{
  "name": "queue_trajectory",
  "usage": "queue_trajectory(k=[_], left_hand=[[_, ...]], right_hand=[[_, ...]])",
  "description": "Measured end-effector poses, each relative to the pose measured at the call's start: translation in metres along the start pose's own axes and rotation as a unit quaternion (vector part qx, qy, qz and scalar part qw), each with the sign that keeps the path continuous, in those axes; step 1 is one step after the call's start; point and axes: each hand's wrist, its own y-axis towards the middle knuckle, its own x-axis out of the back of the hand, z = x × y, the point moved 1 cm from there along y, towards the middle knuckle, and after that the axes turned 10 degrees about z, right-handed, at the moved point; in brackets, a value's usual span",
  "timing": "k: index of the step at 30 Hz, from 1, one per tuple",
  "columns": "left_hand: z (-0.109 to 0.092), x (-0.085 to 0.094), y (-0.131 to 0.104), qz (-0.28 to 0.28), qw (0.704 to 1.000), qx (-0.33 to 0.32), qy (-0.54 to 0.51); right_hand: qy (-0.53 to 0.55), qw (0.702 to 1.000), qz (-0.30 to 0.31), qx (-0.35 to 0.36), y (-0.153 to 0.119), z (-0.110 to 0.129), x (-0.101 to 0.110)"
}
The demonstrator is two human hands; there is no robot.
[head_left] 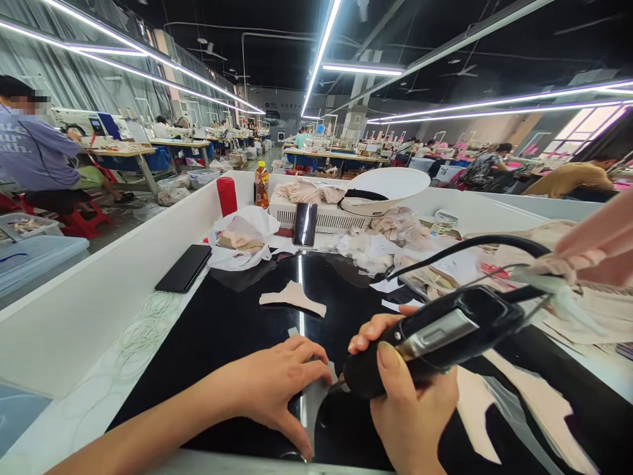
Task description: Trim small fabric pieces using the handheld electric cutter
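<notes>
We see the right hand point(414, 406), its grip wrapped around a black corded tool point(440, 338); the left hand point(277, 379) spreads wide, touching what looks like a clear strip point(312, 406) on the table point(217, 349).

The dark ceiling point(277, 16) is crossed by tube lights point(363, 68); grey curtains point(20, 63) are hung at left, a bright window point(586, 128) is set at right.
</notes>
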Motion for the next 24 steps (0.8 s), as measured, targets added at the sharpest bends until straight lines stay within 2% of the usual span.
queue_trajectory(k=[16, 24], left_hand=[[0.003, -0.001, 0.001, -0.010, 1.000, -0.016, -0.005], [0.001, -0.001, 0.000, -0.004, 1.000, -0.009, -0.002]], right_hand=[[-0.031, 0.999, -0.018, -0.036, 0.002, 0.000, -0.003], [-0.007, 0.999, 0.023, -0.040, -0.009, -0.002, -0.005]])
